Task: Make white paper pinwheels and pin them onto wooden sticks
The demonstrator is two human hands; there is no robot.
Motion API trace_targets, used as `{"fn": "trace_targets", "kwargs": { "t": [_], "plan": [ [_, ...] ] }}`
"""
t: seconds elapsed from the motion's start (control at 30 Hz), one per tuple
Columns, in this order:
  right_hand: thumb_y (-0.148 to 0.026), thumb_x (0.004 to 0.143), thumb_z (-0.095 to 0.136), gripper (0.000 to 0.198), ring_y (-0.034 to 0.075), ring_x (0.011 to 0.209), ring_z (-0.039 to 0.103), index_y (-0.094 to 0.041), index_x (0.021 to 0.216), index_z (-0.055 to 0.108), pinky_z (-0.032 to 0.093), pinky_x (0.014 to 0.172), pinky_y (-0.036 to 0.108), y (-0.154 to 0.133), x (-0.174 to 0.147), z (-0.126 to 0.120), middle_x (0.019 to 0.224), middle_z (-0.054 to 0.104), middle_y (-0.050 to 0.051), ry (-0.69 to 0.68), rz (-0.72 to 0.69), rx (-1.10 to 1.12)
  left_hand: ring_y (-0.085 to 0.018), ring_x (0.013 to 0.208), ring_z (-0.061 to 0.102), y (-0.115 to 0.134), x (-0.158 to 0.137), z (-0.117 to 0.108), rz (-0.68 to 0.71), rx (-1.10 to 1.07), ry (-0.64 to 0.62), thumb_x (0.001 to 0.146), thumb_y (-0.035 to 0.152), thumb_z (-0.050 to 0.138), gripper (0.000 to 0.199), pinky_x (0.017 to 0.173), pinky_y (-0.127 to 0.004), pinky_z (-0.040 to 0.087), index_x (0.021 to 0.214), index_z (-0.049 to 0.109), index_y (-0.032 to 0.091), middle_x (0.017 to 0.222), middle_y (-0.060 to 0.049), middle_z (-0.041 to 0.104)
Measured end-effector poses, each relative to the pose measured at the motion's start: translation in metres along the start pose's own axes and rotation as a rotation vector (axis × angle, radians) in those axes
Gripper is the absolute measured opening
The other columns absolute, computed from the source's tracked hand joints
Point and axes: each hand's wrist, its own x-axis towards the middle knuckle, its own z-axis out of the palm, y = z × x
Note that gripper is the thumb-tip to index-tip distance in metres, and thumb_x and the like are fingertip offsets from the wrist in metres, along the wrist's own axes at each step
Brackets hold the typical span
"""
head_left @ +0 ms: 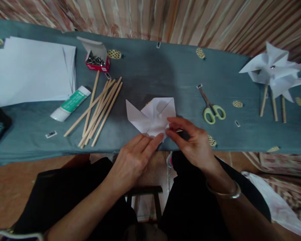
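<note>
A white paper pinwheel (154, 115), with cuts running in from its corners and partly folded blades, lies near the table's front edge. My left hand (135, 154) presses on its near side, fingers together and thumb stretched along the paper. On the right side, my right hand (190, 137) pinches a piece of the same paper between thumb and fingers. The paper under my fingertips is hidden. Green-handled scissors (213, 113) lie to the right of my right hand, blades pointing away from me.
Left of the pinwheel are several wooden sticks (100, 113), a green-and-white tube (71, 103), a red box (97, 65) of small metal pieces and a stack of white paper (32, 73). Finished-looking pinwheels on sticks (273, 70) lie far right. The tablecloth (145, 70) is blue-green.
</note>
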Motion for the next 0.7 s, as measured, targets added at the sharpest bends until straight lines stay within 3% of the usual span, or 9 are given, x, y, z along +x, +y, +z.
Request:
{"fn": "trace_targets", "kwargs": {
  "t": [0.1,0.3,0.47,0.7],
  "plan": [
    [-0.022,0.086,0.066,0.032,0.017,0.090,0.067,-0.022,0.118,0.063,0.054,0.087,0.035,-0.004,0.001,0.003,0.097,0.072,0.002,-0.001,-0.059,-0.064,-0.020,0.092,0.060,0.001,0.001,-0.002,0.012,-0.051,-0.022,0.094,0.010,0.050,0.036,0.080,-0.035,0.058,0.130,0.051,0.009,0.105,-0.011,0.067],
    [-0.019,0.088,0.063,0.018,0.017,0.086,0.066,-0.018,0.106,0.065,0.055,0.081,0.033,-0.013,0.003,0.005,0.094,0.072,0.003,-0.028,-0.167,-0.185,-0.022,0.093,0.060,0.003,0.003,-0.002,0.019,-0.101,0.019,0.093,0.011,0.051,0.022,0.076,-0.038,0.058,0.112,0.063,0.007,0.110,-0.014,0.068],
    [-0.018,0.089,0.062,0.018,0.017,0.087,0.066,-0.019,0.107,0.064,0.055,0.083,0.035,-0.013,0.002,0.004,0.102,0.073,0.004,-0.021,-0.219,-0.216,-0.020,0.093,0.060,0.004,0.005,0.000,-0.012,-0.187,0.041,0.093,0.009,0.050,0.021,0.078,-0.036,0.058,0.109,0.064,0.009,0.108,-0.013,0.068],
    [-0.016,0.090,0.061,0.008,0.019,0.102,0.067,-0.019,0.093,0.066,0.051,0.094,0.039,-0.010,0.001,0.002,0.107,0.073,0.006,-0.013,-0.261,-0.194,-0.019,0.096,0.061,0.006,0.008,0.004,-0.067,-0.307,0.067,0.092,0.008,0.050,0.022,0.080,-0.036,0.057,0.110,0.063,0.011,0.107,-0.011,0.067]
  ]
}}
